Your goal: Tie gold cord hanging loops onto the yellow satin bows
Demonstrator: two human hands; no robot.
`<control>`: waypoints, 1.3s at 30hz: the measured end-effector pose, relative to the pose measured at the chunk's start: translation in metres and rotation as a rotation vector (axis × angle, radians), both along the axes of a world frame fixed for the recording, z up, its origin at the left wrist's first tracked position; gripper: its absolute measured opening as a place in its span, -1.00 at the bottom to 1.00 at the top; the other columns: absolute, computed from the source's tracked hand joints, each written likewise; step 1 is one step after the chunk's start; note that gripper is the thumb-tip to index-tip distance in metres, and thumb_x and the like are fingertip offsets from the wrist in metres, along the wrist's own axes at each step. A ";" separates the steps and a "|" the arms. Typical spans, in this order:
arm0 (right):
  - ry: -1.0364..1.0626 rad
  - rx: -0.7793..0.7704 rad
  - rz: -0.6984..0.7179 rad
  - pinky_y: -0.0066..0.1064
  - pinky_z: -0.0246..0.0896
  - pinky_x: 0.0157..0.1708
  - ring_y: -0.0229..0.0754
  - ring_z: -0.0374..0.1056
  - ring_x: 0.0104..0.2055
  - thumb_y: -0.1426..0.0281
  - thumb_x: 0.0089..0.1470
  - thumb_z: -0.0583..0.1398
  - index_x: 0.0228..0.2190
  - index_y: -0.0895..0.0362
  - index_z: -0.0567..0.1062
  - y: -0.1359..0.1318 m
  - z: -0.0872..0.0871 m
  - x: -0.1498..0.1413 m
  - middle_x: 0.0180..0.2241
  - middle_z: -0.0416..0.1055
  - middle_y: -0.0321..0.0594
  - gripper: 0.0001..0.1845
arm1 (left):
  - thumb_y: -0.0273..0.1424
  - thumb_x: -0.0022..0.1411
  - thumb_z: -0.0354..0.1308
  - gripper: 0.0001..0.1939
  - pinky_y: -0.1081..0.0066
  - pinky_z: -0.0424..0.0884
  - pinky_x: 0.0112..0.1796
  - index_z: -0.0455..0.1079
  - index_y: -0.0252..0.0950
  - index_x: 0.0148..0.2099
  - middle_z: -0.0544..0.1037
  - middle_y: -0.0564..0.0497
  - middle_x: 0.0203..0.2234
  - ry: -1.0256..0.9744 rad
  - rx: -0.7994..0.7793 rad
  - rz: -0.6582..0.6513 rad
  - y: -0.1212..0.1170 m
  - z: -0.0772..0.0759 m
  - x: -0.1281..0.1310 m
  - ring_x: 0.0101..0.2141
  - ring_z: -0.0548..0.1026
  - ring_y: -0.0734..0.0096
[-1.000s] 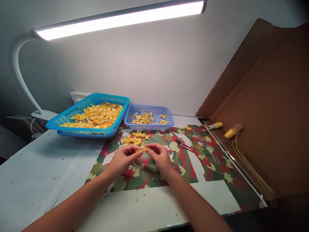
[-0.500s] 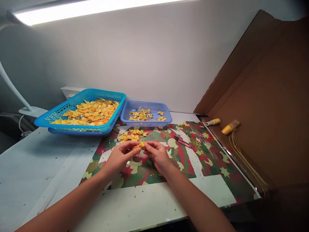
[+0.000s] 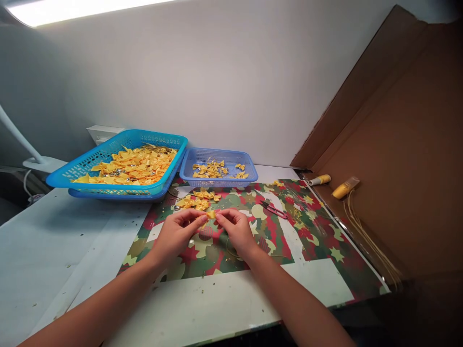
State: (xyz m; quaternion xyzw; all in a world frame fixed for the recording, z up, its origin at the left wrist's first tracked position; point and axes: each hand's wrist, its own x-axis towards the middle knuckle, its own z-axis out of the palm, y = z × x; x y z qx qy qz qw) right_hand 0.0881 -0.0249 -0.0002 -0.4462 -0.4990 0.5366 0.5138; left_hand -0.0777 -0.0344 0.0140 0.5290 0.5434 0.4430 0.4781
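Smooth pale wall (image 3: 224,86) rises behind the table (image 3: 104,231); overhead, the lamp (image 3: 72,8) is cut off by the frame. Above the patterned sheet (image 3: 224,260), the left hand (image 3: 177,231) and right hand (image 3: 237,231) pinch a small yellow ribbon piece (image 3: 211,215) between them, covering its ends, its exact form unclear. Glossy folded bows (image 3: 144,166) heap in a perforated turquoise plastic basket (image 3: 108,191); pink-handled snips (image 3: 278,211) lie rightward.

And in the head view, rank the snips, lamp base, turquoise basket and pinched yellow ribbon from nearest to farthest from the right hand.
From the right hand:
1. Yellow ribbon, pinched in it.
2. Snips, to its right.
3. Turquoise basket, back left.
4. Lamp base, far left.
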 end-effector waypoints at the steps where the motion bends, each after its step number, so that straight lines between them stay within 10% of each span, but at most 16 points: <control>1: -0.093 0.034 -0.018 -0.37 0.30 -0.39 -0.21 0.37 -0.44 0.19 -0.04 0.26 -0.47 0.11 0.55 0.004 0.002 0.006 -0.48 0.49 -0.25 -0.77 | -0.02 -0.03 0.33 -0.57 0.44 0.28 -0.51 0.53 -0.30 -0.29 0.49 0.05 -0.55 0.012 0.011 0.024 0.000 -0.001 -0.001 -0.53 0.38 0.41; 9: -0.626 0.128 -0.118 -0.37 0.12 -0.42 -0.24 0.24 -0.49 0.37 -0.13 0.34 -0.57 0.14 0.55 0.029 0.022 0.090 -0.53 0.47 -0.25 -0.89 | -0.15 0.12 0.27 -0.72 0.45 0.37 -0.43 0.39 -0.25 -0.28 0.44 0.10 -0.51 -0.030 0.085 -0.131 -0.006 -0.002 0.004 -0.48 0.44 0.42; 19: -1.366 0.337 0.204 -0.19 0.10 -0.06 -0.08 0.27 -0.09 0.43 0.21 0.22 -0.37 0.13 0.54 0.013 0.017 0.044 -0.25 0.48 -0.18 -0.89 | -0.32 -0.01 0.29 -0.87 0.51 0.36 -0.46 0.45 -0.25 -0.46 0.47 0.08 -0.53 -0.156 0.010 -0.081 -0.006 -0.001 0.008 -0.49 0.39 0.46; 26: -1.457 0.356 0.214 -0.14 0.11 -0.02 0.01 0.19 -0.02 0.48 0.30 0.08 -0.26 0.17 0.48 0.009 0.014 0.037 -0.12 0.42 -0.02 -0.83 | -0.33 -0.11 0.34 -0.79 0.49 0.39 -0.49 0.66 -0.22 -0.34 0.64 -0.06 -0.31 -0.203 -0.212 -0.073 -0.008 0.000 0.010 -0.42 0.49 0.38; 34: -0.515 0.194 0.063 -0.34 0.16 -0.26 -0.18 0.23 -0.31 0.37 0.28 0.04 -0.39 0.09 0.35 0.014 0.007 0.045 -0.36 0.36 -0.25 -0.80 | -0.50 -0.13 0.42 -0.77 0.61 0.50 -0.29 0.66 -0.32 -0.31 0.66 -0.09 -0.23 -0.568 -0.438 -0.044 -0.007 -0.001 0.014 -0.36 0.53 0.50; 39: 0.227 -0.062 0.105 -0.41 0.20 -0.27 -0.30 0.25 -0.38 0.10 -0.06 0.37 -0.46 0.10 0.38 0.017 0.008 0.040 -0.45 0.34 -0.35 -0.61 | -0.63 -0.04 0.36 -0.81 0.64 0.53 -0.35 0.65 -0.33 -0.32 0.65 -0.08 -0.24 -0.657 -0.479 0.008 -0.009 0.000 0.014 -0.39 0.54 0.53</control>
